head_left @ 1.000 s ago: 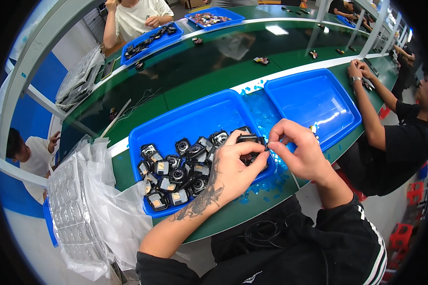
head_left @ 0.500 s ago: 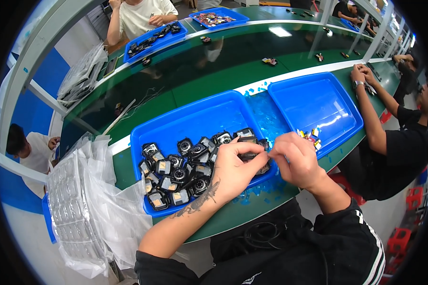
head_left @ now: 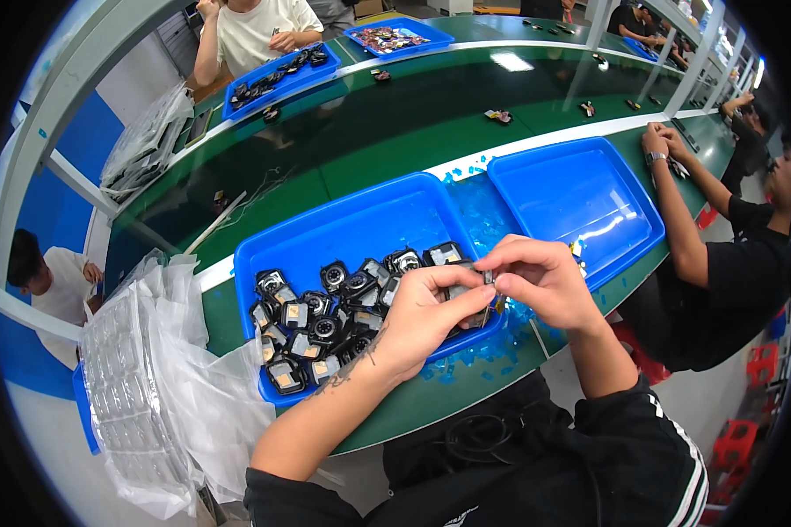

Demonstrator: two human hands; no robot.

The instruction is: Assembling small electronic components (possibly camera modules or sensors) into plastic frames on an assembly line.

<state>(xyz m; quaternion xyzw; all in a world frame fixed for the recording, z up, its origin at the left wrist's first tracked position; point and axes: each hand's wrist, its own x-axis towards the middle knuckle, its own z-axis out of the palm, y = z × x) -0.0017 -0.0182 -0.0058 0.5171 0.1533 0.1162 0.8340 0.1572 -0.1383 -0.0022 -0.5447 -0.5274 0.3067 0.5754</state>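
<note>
Over the near right corner of the left blue tray (head_left: 343,215), my left hand (head_left: 426,316) is closed in a pinch on a dark smartwatch case, mostly hidden behind the fingers. My right hand (head_left: 540,283) meets it from the right, thumb and forefinger pressed together at the case's edge. A small silvery part (head_left: 489,277) shows between the fingertips; whether it belongs to the case I cannot tell. Several black smartwatch cases (head_left: 325,328) lie heaped in the tray, some with round backs up, others showing square grey and tan insides.
A second blue tray (head_left: 580,189) stands at right, with small yellow and white parts (head_left: 577,250) beside my right hand. Blue film scraps (head_left: 488,215) litter the bench between the trays. Clear plastic blister trays (head_left: 123,351) are stacked at left. Co-workers sit at right and across the green belt (head_left: 387,114).
My right hand has moved left, and its fingertips now meet those of my left hand at the case. Most of the small parts in the right tray are now hidden behind it.
</note>
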